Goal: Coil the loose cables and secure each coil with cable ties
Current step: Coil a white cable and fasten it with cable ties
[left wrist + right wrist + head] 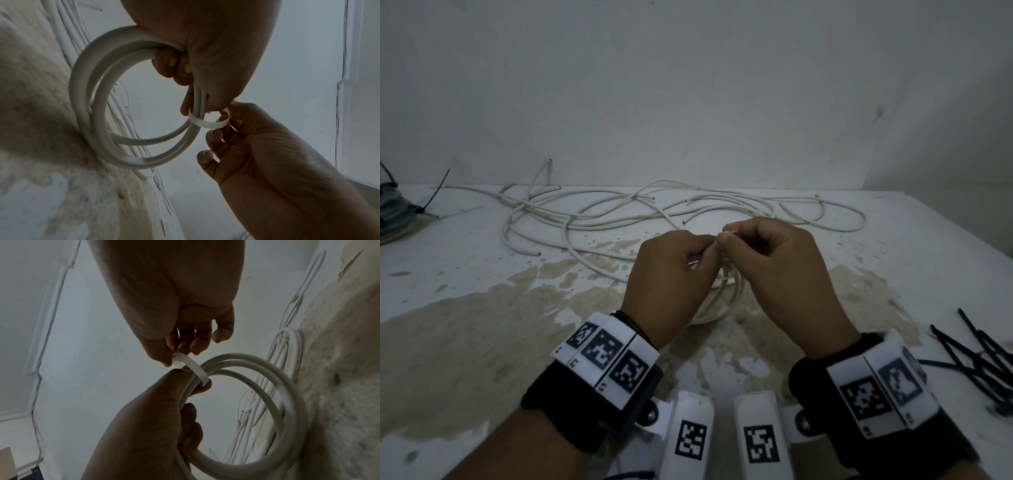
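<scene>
Above the near middle of the stained white table (465,274), the left hand (671,274) grips a small coil of round white cable (98,100) while the right hand (774,270) pinches a flat white cable tie (207,123) looped round it, loose white cables (592,219) lying beyond and black ties (976,359) near the right edge.

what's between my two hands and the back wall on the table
In the head view, a sprawl of loose white cables lies on the table between the left hand, the right hand and the wall.
</scene>
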{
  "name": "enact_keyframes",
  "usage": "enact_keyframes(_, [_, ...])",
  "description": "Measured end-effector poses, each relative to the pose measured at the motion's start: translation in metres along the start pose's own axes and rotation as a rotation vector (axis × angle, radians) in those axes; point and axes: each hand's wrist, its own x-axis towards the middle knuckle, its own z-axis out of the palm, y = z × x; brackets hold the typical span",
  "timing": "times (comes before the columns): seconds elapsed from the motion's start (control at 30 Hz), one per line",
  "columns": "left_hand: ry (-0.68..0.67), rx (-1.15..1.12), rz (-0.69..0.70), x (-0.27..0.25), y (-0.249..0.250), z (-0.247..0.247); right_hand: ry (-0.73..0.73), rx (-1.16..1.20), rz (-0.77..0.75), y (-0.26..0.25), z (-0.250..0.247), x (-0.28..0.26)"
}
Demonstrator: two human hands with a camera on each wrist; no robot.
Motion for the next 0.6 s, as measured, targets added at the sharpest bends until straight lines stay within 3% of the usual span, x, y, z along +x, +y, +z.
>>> enact_keyframes(0.3, [-0.059,-0.034,-0.044,0.0002,0.0017,0.0018,0.095,0.068,-0.036,-0.0051,0.0017,-0.0033])
enact_keyframes(0.6, [-0.014,0.063,0.106,0.0007,0.0012,0.0003,-0.056,-0.064,-0.022,-0.0018,-0.002,-0.0002])
